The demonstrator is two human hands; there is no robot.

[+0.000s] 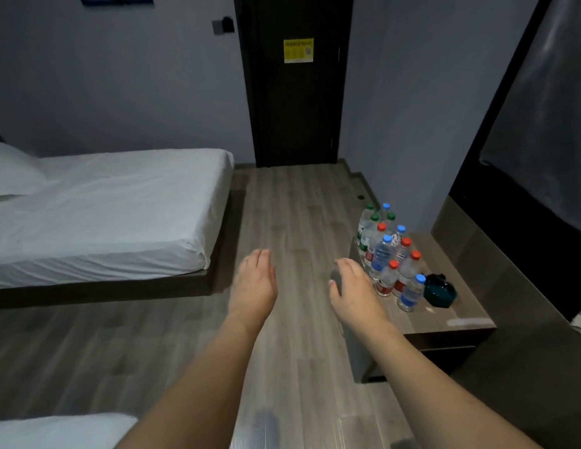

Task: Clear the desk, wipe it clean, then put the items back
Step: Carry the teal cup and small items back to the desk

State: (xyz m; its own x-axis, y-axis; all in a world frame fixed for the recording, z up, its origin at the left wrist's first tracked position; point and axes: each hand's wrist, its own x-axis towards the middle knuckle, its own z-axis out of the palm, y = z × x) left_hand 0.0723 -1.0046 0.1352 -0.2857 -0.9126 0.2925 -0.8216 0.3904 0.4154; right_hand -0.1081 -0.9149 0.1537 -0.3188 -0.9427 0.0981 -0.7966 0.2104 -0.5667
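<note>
A low wooden desk [444, 320] stands at the right against the wall. Several plastic water bottles [383, 254] with red, blue and green caps stand upright in a cluster on its left part. A dark teal dish [440, 291] sits just right of them. My left hand [255, 283] hovers over the floor, fingers straight, holding nothing. My right hand [354, 288] hangs just left of the bottles, apart from them. Its thumb curls round a small dark grey thing [336, 280], mostly hidden under the palm.
A bed with a white sheet [114, 215] on a dark platform fills the left. Another white bed corner [55, 431] shows at the bottom left. Wood floor [295, 205] runs to a dark door [295, 102]. A dark panel [526, 176] rises behind the desk.
</note>
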